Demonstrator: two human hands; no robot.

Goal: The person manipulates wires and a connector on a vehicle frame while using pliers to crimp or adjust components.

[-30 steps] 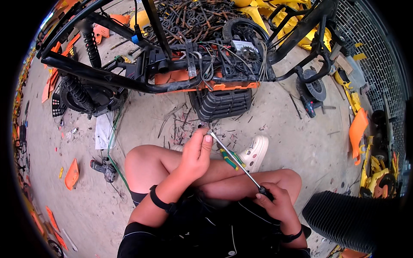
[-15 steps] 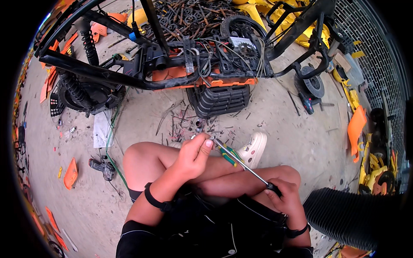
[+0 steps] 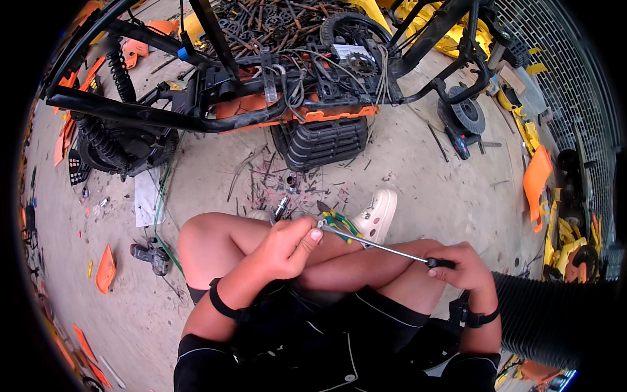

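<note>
Screwdriver [image 3: 392, 249] spans the lap: handle at four o'clock, wrapped by the right hand's [image 3: 465, 264] fingers; tip at ten, beside a small metal piece [image 3: 321, 224] pinched in the left hand's [image 3: 290, 247] fingers. How far they've got isn't clear; the black frame [image 3: 215, 124] at twelve still carries an orange panel [image 3: 339, 114].

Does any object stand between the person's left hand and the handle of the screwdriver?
Nothing visible does. The screwdriver has its bare shaft running from the left hand to its black handle, gripped by the right hand. The green pliers lie behind the shaft in this view.
</note>
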